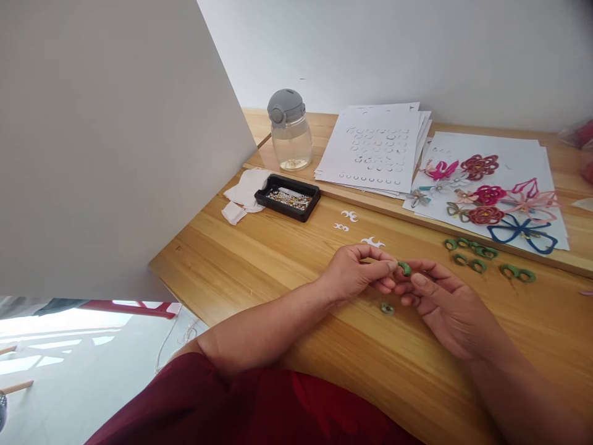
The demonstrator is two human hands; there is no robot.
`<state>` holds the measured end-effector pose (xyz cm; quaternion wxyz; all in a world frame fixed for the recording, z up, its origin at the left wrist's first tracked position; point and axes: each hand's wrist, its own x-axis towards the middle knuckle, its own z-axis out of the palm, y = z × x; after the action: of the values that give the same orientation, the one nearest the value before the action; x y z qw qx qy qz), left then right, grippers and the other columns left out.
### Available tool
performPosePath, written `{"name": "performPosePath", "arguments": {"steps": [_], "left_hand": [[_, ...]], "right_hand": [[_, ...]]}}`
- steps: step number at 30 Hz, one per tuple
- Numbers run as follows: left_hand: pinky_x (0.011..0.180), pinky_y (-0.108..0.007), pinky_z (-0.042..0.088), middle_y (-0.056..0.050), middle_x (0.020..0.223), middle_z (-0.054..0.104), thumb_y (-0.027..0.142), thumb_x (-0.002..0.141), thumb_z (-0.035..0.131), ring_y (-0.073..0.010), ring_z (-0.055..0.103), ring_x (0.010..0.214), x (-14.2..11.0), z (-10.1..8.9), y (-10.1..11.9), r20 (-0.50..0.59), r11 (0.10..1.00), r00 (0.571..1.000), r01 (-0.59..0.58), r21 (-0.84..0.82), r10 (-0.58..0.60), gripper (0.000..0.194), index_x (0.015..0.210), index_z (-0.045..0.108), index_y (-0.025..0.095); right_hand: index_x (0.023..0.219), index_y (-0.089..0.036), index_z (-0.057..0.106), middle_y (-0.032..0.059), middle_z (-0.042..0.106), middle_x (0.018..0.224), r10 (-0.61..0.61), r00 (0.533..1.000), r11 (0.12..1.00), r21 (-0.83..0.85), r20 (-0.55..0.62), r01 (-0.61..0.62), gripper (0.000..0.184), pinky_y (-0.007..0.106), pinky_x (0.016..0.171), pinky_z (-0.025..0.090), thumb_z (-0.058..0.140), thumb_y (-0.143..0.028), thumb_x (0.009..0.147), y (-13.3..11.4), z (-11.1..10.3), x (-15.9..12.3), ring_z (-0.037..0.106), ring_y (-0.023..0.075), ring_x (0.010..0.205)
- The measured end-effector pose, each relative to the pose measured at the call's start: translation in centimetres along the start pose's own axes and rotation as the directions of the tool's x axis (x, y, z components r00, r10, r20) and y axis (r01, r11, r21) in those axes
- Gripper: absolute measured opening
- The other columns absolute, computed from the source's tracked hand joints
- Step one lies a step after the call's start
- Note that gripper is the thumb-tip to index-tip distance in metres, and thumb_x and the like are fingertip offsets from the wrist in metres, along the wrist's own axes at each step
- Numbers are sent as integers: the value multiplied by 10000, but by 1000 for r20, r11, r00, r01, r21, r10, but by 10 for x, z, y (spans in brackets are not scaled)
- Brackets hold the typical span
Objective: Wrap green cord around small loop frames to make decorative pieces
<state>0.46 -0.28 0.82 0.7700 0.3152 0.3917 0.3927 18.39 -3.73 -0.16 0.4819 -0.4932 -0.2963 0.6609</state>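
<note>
Left hand (345, 275) is pinching green curl (404, 269), fingers nearly closed; right hand (456, 309) is curling close, contact unclear; uneven pressure is risking a slip

No text can be read with certainty; small lettering is printed low on the clear bottle (292, 145), but it is blurred.
</note>
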Motion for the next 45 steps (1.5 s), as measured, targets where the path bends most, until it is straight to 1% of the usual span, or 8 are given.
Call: {"name": "performPosePath", "arguments": {"steps": [11,18,24,29,36,39,43,45], "left_hand": [[591,-213,579,-5,733,709,430,659,924,-98,682,591,-1,3,-3,-62,997,995,-79,-16,77,449,861,657,131],[563,-207,544,-12,738,710,440,659,917,-76,623,541,-4,6,-6,-63,996,994,-92,16,92,449,855,656,132],[612,-243,564,-29,781,719,478,668,902,-103,648,594,-6,9,-9,-57,994,993,-98,58,101,466,868,661,133],[593,-197,474,-22,778,716,374,753,834,-70,574,603,-8,9,-6,-59,959,974,-204,196,219,301,858,698,127],[666,-217,478,-15,778,717,279,828,739,-100,599,680,-20,14,8,-15,817,906,-375,438,424,127,824,721,153],[704,-235,479,-16,792,709,271,859,699,-119,607,718,-27,16,13,76,681,870,-433,591,487,109,840,721,166],[734,-252,460,-31,803,688,223,880,647,-131,589,745,-42,16,21,251,429,803,-520,739,540,110,801,703,169],[737,-252,453,-37,812,687,197,874,632,-129,582,748,-53,16,26,317,377,794,-545,749,518,107,801,703,165]], "right_hand": [[791,-287,857,30,788,802,-171,973,942,-314,-152,117,420,194,579,518,959,-622,561,6,12,-10,591,92,632],[882,-313,869,39,830,942,-190,968,923,-364,-161,120,314,346,840,602,913,-544,674,9,27,-20,737,200,864],[780,-311,847,12,783,799,-270,950,937,-269,-160,221,189,340,774,602,905,-472,701,12,34,-22,710,184,763],[761,-290,824,11,699,743,-411,900,848,-424,-144,319,192,313,634,528,855,-478,787,9,33,-24,618,172,693],[740,-244,808,53,739,829,-245,961,950,-228,-128,212,304,267,519,442,930,-516,681,-4,38,-39,540,120,595],[790,-236,772,40,705,741,-189,978,972,-157,-84,174,324,235,490,392,914,-518,716,-9,43,-56,525,115,579],[848,-236,717,-15,617,679,-215,973,943,-276,-79,186,310,226,447,229,841,-518,807,-19,47,-81,339,67,495],[817,-233,711,-36,517,617,-299,951,873,-423,-75,241,298,240,465,236,815,-511,824,-26,44,-90,324,81,518]]}}
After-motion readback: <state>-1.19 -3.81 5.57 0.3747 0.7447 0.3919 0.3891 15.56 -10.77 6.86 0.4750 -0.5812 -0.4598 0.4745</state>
